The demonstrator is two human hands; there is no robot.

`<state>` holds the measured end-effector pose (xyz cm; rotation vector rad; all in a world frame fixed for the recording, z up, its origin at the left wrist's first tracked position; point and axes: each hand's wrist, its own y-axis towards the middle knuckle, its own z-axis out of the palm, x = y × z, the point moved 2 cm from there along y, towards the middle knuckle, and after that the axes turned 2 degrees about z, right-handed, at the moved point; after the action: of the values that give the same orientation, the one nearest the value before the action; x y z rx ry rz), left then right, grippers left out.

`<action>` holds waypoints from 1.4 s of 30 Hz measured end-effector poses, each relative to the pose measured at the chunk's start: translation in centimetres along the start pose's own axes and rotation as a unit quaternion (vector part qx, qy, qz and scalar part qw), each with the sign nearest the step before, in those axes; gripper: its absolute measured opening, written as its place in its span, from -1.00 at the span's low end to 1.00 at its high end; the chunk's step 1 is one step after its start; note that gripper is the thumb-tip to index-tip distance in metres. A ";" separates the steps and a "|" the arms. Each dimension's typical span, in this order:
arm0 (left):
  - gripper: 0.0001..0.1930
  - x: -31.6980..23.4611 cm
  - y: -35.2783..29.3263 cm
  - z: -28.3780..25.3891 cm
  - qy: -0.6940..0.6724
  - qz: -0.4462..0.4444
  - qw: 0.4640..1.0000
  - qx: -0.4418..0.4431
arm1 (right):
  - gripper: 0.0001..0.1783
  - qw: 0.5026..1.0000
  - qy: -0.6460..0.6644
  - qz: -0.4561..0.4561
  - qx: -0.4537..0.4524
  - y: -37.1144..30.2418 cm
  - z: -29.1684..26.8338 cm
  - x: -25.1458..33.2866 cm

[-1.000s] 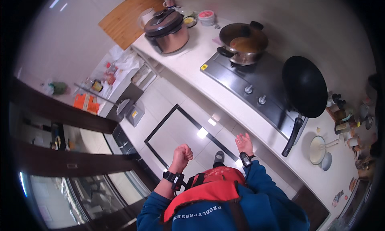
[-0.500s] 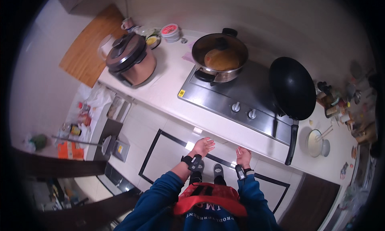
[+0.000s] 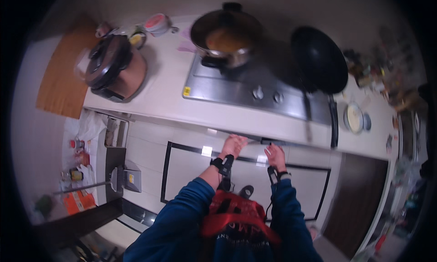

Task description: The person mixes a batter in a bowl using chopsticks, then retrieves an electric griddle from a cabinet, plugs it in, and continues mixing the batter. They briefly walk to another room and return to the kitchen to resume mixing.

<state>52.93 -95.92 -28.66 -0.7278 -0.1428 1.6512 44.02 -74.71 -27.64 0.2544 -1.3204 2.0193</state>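
Observation:
My left hand (image 3: pixel 234 145) hovers just in front of the counter's front edge, its fingers stretched out, slightly blurred and holding nothing. Close by on the right, my right hand (image 3: pixel 275 155) is raised with its fingers loosely apart, also without anything in it. Between and just beyond the fingertips runs a dark strip (image 3: pixel 266 140) beneath the counter edge; whether either hand touches it is unclear. Above the hands lies the steel gas stove (image 3: pixel 236 91) with two knobs. On it stand a lidded pot (image 3: pixel 226 52) with something brown inside and a black wok (image 3: pixel 318 59), tilted, its handle toward me.
A brown pressure cooker (image 3: pixel 120 71) stands on the left of the counter (image 3: pixel 159 91), by a wooden board (image 3: pixel 63 71). Right of the stove is a pale bowl (image 3: pixel 353 118). Bottles and jars (image 3: pixel 373 75) crowd the far right. A dustpan (image 3: pixel 132 178) stands on the floor at left.
My view has shifted, so the stove and cooker sit higher and further left. Both hands have come up close to the counter's front edge. Nothing has been taken hold of.

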 end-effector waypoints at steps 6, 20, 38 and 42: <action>-0.82 1.2 -11.1 -3.2 0.090 -0.028 0.988 -0.120 | -0.65 0.990 -0.110 -0.025 -0.089 -7.5 -8.0 -2.0; -0.62 -7.5 -28.3 -22.6 0.800 0.056 0.477 -0.361 | -0.71 0.766 -0.539 -0.181 -0.301 -21.2 -38.2 4.1; -0.55 -0.1 -17.2 -5.8 0.538 0.080 0.817 -0.193 | -0.53 0.682 -0.617 -0.332 -0.213 -16.9 -20.7 6.0; -0.52 2.2 -9.3 -2.4 0.484 -0.087 0.857 -0.156 | -0.44 0.773 -0.575 -0.230 -0.137 -8.3 -12.9 2.1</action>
<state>62.00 -92.42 -26.94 -1.6623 0.2499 0.9345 50.42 -60.69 -26.47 1.6845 -1.9309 1.1243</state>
